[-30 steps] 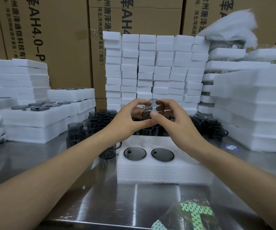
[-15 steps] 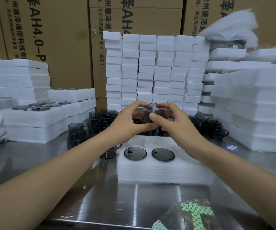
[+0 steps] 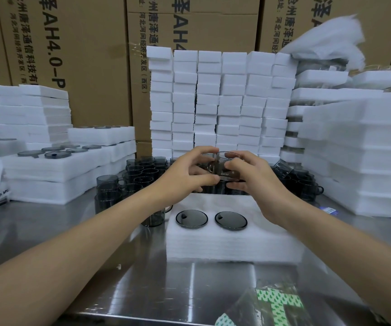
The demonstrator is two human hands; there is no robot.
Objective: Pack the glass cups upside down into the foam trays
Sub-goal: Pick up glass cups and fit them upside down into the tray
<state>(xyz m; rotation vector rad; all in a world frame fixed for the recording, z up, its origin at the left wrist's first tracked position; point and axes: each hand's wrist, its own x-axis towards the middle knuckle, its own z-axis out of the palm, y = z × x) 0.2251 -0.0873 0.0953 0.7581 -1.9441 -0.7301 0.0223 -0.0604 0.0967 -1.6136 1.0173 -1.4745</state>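
Observation:
A smoky glass cup (image 3: 222, 168) is held in the air above the far edge of a white foam tray (image 3: 232, 241). My left hand (image 3: 185, 175) grips it from the left and my right hand (image 3: 253, 177) from the right, fingers curled round its wall. The cup lies tilted on its side. Two dark cup bottoms (image 3: 191, 218) (image 3: 231, 220) show in the tray's front left holes, cups seated upside down. Many loose grey cups (image 3: 142, 175) stand behind the tray, partly hidden by my hands.
Packed foam trays (image 3: 55, 170) stack at the left, more foam trays (image 3: 364, 161) at the right, foam blocks (image 3: 220, 102) behind, cardboard boxes (image 3: 84, 55) along the back. A single cup (image 3: 153, 217) stands left of the tray. A bag with green-white pads (image 3: 274, 304) lies on the steel table's near edge.
Both hands have turned the cup between them; it now lies more on its side and my fingers have shifted round it. The tray stayed put.

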